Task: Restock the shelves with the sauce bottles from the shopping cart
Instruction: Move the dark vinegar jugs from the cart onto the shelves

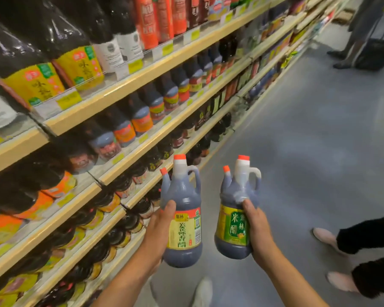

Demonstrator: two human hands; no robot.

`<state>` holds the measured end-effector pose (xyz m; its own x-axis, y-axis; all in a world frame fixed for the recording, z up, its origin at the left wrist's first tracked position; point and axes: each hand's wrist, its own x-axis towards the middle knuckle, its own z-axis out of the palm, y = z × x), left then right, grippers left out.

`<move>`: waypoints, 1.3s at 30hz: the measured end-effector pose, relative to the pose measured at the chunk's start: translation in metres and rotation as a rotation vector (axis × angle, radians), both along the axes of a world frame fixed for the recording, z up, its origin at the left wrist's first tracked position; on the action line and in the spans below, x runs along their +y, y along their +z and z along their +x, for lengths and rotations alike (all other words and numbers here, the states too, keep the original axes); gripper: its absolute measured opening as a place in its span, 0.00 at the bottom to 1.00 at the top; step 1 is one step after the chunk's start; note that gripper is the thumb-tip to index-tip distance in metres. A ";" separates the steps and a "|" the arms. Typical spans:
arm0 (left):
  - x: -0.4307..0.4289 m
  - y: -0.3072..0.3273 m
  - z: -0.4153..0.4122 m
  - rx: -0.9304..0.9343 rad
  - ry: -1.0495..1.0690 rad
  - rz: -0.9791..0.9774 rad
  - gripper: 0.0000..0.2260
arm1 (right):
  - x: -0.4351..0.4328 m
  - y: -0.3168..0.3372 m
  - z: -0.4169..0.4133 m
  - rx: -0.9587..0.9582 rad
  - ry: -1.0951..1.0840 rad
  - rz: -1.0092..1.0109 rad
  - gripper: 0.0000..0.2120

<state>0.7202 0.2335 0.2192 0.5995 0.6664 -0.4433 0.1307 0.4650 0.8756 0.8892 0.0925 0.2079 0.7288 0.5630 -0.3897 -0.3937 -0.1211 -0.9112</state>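
Note:
I hold two dark sauce bottles upright over the aisle floor, each with a handle and orange caps. My left hand [162,224] grips the bottle with the yellow label [183,220] from its left side. The bottle with the green label [235,220] sits in my right hand [256,227], which wraps its right side. Both bottles hang a little to the right of the shelves [129,85], level with the lower tiers. No shopping cart is in view.
Tiered shelves full of dark bottles with orange, yellow and red labels run along the left. The grey floor [308,140] stretches ahead. A person's legs in black trousers and pink shoes [324,238] stand at the right. Another person with a dark trolley [375,52] is far ahead.

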 end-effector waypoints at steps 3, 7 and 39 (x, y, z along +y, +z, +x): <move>-0.007 0.000 0.053 0.011 -0.058 0.007 0.23 | -0.017 0.002 0.046 -0.010 -0.085 -0.001 0.29; -0.007 0.000 0.119 0.023 -0.125 0.025 0.27 | -0.030 0.003 0.102 0.003 -0.190 0.010 0.28; 0.087 0.040 0.843 -0.146 -0.579 0.098 0.20 | -0.011 0.031 0.723 -0.186 -0.650 -0.010 0.46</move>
<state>1.5627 0.3205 0.2588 0.9268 0.2474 -0.2824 0.2139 0.2701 0.9388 1.6120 0.0817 0.2390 0.9736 -0.0158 -0.2275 -0.2256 0.0787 -0.9710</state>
